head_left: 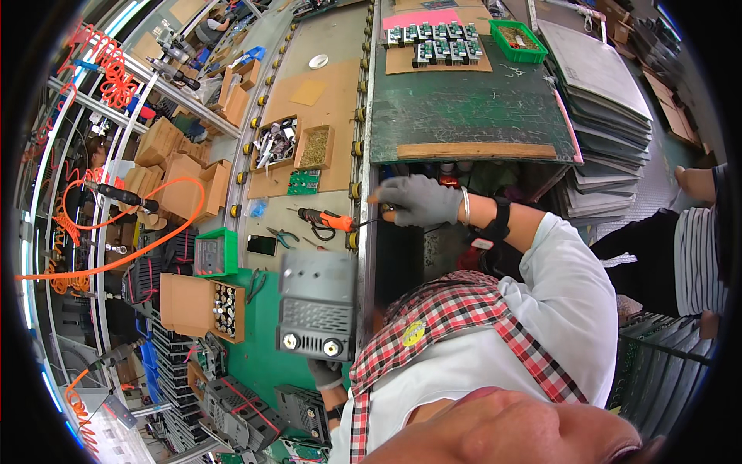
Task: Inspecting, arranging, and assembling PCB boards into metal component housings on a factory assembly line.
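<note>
My left hand, in a grey glove, grips the lower end of a grey metal housing. The housing has vent slots and two round brass-coloured fittings, and is slightly blurred. My right hand, also gloved, is over the table's near edge with its bare fingertips drawn together. Whatever is between those fingertips is too small to make out. Close to them lies an orange and black power screwdriver, its thin black cord running toward my right hand. Pliers and a phone lie beyond the housing.
Boxes of parts and small screws stand on cardboard, beside a green circuit board. More housings stand lower left. Orange coiled hoses hang at left. Stacked sheets rise at right, where another person stands.
</note>
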A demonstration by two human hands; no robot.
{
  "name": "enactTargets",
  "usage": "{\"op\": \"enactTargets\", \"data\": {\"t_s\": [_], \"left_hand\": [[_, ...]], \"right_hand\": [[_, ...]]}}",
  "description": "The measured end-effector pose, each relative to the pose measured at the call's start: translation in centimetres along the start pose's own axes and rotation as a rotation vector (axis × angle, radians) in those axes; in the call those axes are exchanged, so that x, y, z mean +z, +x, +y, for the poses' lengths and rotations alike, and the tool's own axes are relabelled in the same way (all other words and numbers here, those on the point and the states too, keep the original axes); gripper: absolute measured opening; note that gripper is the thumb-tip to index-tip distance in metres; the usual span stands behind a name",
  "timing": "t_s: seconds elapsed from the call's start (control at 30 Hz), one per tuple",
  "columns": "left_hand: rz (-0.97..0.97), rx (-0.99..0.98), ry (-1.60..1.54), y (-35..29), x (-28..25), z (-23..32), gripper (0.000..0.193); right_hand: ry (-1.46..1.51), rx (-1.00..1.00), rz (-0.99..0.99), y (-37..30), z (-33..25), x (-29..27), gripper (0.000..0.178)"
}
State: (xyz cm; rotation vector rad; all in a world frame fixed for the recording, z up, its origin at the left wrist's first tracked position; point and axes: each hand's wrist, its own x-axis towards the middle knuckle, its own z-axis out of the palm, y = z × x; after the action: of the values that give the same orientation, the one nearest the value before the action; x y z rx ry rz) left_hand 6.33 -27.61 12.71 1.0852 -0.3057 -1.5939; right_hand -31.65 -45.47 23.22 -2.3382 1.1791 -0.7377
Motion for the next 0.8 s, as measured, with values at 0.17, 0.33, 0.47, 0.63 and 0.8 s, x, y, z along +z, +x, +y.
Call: {"op": "enactTargets", "data": {"t_s": [0.17, 0.33, 0.47, 0.63, 0.8], "left_hand": [[-0.318, -0.202, 0.038, 5.7, 7.3, 0.0, 0.035], [-0.472, -0.474, 0.109, 12.7, 12.5, -0.4, 0.035], [-0.747, -0.618, 0.07, 17.4, 14.4, -0.8, 0.036], [-0.921, -0.635, 0.152, 21.7, 16.7, -0.2, 0.033], [-0.874, -0.668, 0.437, 22.5, 18.8, 0.0, 0.04]], "right_hand": [[-0.197, -0.338, 0.233, 4.2, -1.8, -2.9, 0.036], [-0.196, 0.078, -0.526, 4.9, -1.0, -3.4, 0.05], [-0.267, 0.226, -0.552, 3.8, 0.3, -2.6, 0.045], [-0.32, 0.341, -0.393, 4.3, 1.0, -3.1, 0.038], [-0.346, 0.602, -0.378, 4.8, 0.4, -3.2, 0.029]]}}
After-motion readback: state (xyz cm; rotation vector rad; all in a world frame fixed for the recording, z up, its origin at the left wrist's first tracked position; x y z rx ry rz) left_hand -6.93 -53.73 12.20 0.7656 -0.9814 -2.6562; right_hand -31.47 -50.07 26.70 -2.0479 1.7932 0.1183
